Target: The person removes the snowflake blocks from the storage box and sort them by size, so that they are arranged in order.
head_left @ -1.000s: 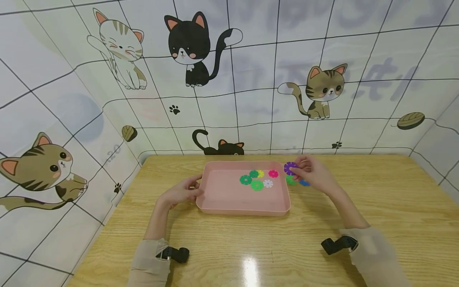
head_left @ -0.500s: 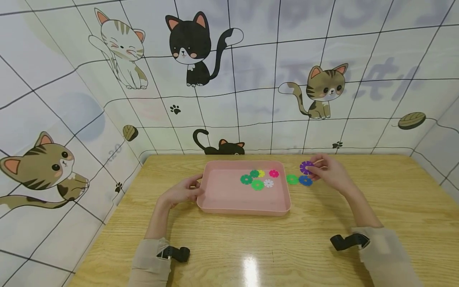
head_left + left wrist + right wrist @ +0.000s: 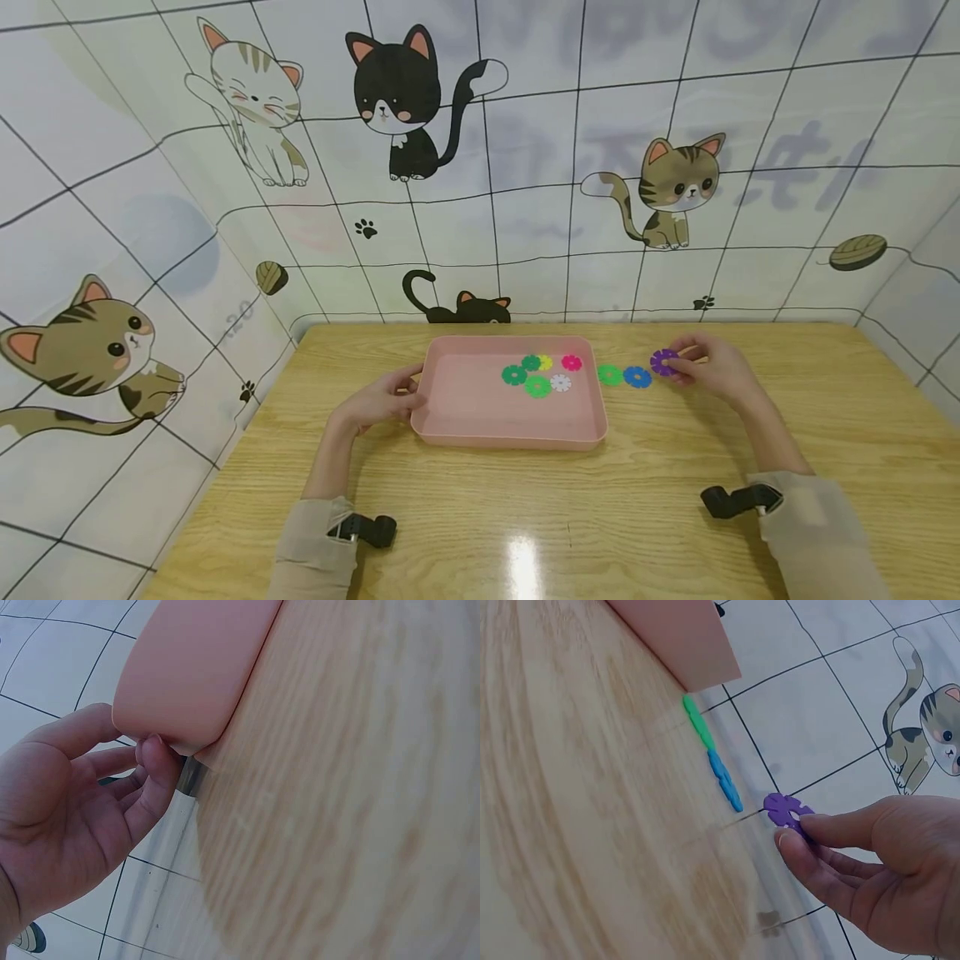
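My right hand (image 3: 712,367) pinches a purple snowflake building disc (image 3: 663,362) between thumb and fingertips. In the right wrist view the purple disc (image 3: 781,810) is tilted and apart from a blue disc (image 3: 724,780). The blue disc (image 3: 637,377) and a light green disc (image 3: 611,375) lie side by side on the table, just right of a pink tray (image 3: 465,429). My left hand (image 3: 378,400) grips the tray's left end; in the left wrist view its curled fingers (image 3: 154,772) are against the tray's wall (image 3: 187,682).
Inside the tray lie dark green discs (image 3: 514,375), a light green disc (image 3: 537,387), a yellow disc (image 3: 546,362), a pink disc (image 3: 572,362) and a white disc (image 3: 560,383). The wooden table (image 3: 465,517) meets a cat-patterned wall (image 3: 525,183) behind.
My right hand has carried the purple disc rightward from beside the tray, past the blue disc, and lowered it. The blue and light green discs are now uncovered. My left hand stays at the tray.
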Demonstrator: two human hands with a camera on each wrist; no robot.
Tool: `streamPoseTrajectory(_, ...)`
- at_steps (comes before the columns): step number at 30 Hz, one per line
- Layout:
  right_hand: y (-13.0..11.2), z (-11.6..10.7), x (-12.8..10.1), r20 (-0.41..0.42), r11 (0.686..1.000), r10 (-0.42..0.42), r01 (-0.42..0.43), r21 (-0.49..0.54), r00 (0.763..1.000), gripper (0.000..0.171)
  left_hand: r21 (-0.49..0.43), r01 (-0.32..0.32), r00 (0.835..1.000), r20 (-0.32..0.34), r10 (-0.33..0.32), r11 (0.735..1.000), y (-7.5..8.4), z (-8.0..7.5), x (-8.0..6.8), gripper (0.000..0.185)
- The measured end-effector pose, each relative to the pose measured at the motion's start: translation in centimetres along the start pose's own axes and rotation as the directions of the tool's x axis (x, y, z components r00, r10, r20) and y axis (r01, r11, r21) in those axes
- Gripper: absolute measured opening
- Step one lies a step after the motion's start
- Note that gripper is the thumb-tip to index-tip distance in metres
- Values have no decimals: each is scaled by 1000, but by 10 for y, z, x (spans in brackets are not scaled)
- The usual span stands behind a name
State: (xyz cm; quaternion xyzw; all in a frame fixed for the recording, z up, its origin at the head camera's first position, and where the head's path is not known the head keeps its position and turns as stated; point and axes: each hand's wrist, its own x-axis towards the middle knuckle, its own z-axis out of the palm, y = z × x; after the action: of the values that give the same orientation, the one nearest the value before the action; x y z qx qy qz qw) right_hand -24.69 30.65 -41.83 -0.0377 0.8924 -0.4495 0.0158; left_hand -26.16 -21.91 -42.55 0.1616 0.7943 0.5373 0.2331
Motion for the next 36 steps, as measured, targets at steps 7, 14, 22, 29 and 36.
streamPoseTrajectory(7,6,-1,2,35,996,87,-87,18,996,28,-4,2,1000,-1,-2,1000,0,0,1,68)
streamPoseTrajectory(14,10,0,1,42,997,68,-66,-36,997,30,-14,3,1000,-5,-3,1000,0,-1,0,69)
streamPoseTrajectory(22,11,2,1,39,991,108,-104,-83,993,34,0,5,1000,-2,-5,1000,0,0,1,69)
streamPoseTrajectory(29,11,4,-1,16,987,122,-120,-103,992,36,1,12,1000,-9,-12,1000,0,0,0,68)
streamPoseTrajectory(36,10,3,-1,22,987,119,-116,-107,993,36,5,1,1000,-4,-1,1000,0,0,0,68)
